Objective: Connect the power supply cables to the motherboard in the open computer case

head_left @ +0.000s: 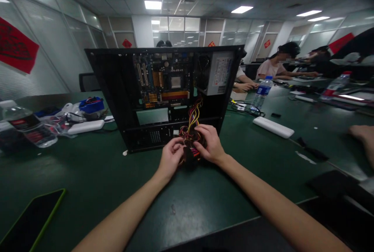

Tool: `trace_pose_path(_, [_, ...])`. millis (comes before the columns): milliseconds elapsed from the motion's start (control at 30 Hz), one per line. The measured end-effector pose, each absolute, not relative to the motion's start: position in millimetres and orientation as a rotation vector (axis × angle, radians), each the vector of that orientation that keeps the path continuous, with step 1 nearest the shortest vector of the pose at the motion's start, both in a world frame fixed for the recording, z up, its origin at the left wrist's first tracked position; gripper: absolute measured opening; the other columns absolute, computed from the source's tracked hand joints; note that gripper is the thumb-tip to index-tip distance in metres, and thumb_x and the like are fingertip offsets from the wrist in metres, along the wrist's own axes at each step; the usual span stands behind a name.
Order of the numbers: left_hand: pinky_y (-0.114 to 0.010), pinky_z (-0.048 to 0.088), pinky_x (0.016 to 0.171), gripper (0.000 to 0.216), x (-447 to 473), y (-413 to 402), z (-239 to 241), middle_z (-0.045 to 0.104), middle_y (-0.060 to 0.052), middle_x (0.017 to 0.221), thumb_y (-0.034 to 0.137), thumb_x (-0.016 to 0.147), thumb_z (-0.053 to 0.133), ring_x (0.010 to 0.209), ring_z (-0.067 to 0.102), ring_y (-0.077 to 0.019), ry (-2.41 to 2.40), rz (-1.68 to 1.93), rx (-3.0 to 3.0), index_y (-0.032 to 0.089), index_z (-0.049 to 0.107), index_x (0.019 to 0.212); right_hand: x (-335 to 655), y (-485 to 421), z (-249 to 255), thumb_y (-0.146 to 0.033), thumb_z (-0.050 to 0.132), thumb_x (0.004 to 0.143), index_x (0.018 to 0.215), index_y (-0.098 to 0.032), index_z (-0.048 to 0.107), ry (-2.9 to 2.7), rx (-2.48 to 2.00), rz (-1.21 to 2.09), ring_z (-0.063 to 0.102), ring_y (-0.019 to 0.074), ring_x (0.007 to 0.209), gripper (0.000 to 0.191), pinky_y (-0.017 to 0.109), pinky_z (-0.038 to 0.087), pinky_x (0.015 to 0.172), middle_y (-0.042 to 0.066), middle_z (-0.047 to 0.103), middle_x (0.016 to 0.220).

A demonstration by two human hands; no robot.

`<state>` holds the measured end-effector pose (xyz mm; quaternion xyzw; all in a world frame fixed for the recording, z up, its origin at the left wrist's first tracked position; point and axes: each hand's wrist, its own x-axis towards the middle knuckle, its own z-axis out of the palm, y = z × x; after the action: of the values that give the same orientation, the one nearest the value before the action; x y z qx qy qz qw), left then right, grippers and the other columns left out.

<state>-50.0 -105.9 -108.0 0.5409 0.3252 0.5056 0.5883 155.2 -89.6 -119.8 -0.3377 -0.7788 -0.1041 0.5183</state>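
An open black computer case (117,88) stands upright on the green table, its inside facing me. The motherboard (163,78) sits in its middle, and a power supply (220,73) is fixed at the upper right. From the power supply a bundle of yellow, red and black cables (196,113) hangs down to the case's lower edge. My left hand (172,156) is closed on the bundle's left side, fingers curled. My right hand (210,142) grips the same bundle from the right, thumb and fingers bent around it. The cable ends between my hands are dark and partly hidden.
On the left are a water bottle (29,123), a white power strip (86,126) and a green-edged phone (36,220). To the right lie another white strip (273,127) and a blue-capped bottle (263,94). Other people sit farther along the table; a person's hand (364,139) rests at the right edge.
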Motion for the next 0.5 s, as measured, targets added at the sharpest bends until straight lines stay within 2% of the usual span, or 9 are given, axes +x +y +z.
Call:
trace_pose_path(67, [-0.019, 0.038, 0.052, 0.035, -57, -106, -100, 0.047, 0.007, 0.062, 0.036, 0.078, 0.075, 0.05, 0.045, -0.0061, 0.614, 1.094, 1.01, 0.016, 0.059, 0.101, 157, -89, -118, -0.039, 0.064, 0.091, 0.129, -0.019, 0.057, -1.754, -0.87, -0.122, 0.057, 0.0326, 0.118, 0.044, 0.051, 0.046, 0.101, 0.017, 0.06, 0.126])
trace_pose_path(167, [-0.017, 0.041, 0.053, 0.031, -68, -106, -92, 0.031, 0.011, 0.058, 0.035, 0.076, 0.078, 0.046, 0.033, -0.0033, 0.462, 0.985, 0.851, 0.018, 0.056, 0.089, 150, -90, -123, -0.048, 0.063, 0.091, 0.121, -0.019, 0.06, -1.573, -0.978, 0.445, 0.065, 0.0258, 0.098, 0.042, 0.04, 0.054, 0.085, 0.012, 0.067, 0.11])
trace_pose_path(233, [-0.017, 0.04, 0.052, 0.033, -68, -109, -90, 0.037, 0.009, 0.06, 0.035, 0.074, 0.082, 0.048, 0.036, -0.0039, 0.462, 0.965, 0.907, 0.017, 0.058, 0.09, 139, -90, -130, -0.055, 0.061, 0.091, 0.114, -0.02, 0.063, -1.446, -0.99, 0.877, 0.066, 0.0206, 0.081, 0.043, 0.033, 0.055, 0.072, 0.007, 0.07, 0.096])
trace_pose_path(300, [-0.019, 0.04, 0.051, 0.046, -62, -117, -92, 0.055, 0.004, 0.071, 0.032, 0.069, 0.086, 0.055, 0.046, -0.0063, 0.513, 0.913, 1.08, 0.016, 0.062, 0.104, 129, -91, -136, -0.058, 0.069, 0.083, 0.11, -0.021, 0.066, -1.346, -0.917, 1.154, 0.067, 0.0192, 0.078, 0.046, 0.031, 0.056, 0.071, 0.005, 0.072, 0.093])
trace_pose_path(367, [-0.021, 0.042, 0.053, 0.058, -53, -125, -93, 0.063, -0.001, 0.081, 0.032, 0.068, 0.087, 0.058, 0.051, -0.0082, 0.547, 0.812, 1.265, 0.014, 0.061, 0.118, 123, -89, -139, -0.052, 0.083, 0.069, 0.109, -0.022, 0.067, -1.28, -0.83, 1.29, 0.068, 0.0201, 0.079, 0.053, 0.032, 0.057, 0.073, 0.004, 0.073, 0.094])
trace_pose_path(400, [-0.022, 0.041, 0.054, 0.059, -50, -128, -92, 0.064, -0.001, 0.08, 0.035, 0.071, 0.086, 0.057, 0.051, -0.0085, 0.543, 0.766, 1.325, 0.014, 0.061, 0.12, 123, -87, -138, -0.047, 0.087, 0.062, 0.106, -0.022, 0.068, -1.251, -0.815, 1.322, 0.069, 0.0207, 0.079, 0.054, 0.032, 0.057, 0.073, 0.004, 0.073, 0.092])
trace_pose_path(433, [-0.023, 0.039, 0.055, 0.056, -48, -130, -91, 0.062, 0.0, 0.075, 0.037, 0.074, 0.083, 0.054, 0.051, -0.0086, 0.529, 0.732, 1.354, 0.014, 0.061, 0.119, 126, -85, -137, -0.042, 0.089, 0.059, 0.1, -0.021, 0.069, -1.221, -0.821, 1.334, 0.069, 0.0208, 0.078, 0.051, 0.032, 0.057, 0.072, 0.004, 0.073, 0.089])
trace_pose_path(500, [-0.024, 0.036, 0.056, 0.051, -51, -130, -88, 0.059, 0.002, 0.067, 0.042, 0.079, 0.078, 0.052, 0.052, -0.0096, 0.52, 0.703, 1.404, 0.013, 0.062, 0.117, 136, -79, -130, -0.035, 0.087, 0.061, 0.089, -0.018, 0.069, -1.148, -0.86, 1.3, 0.068, 0.0185, 0.075, 0.038, 0.028, 0.055, 0.067, 0.003, 0.072, 0.081])
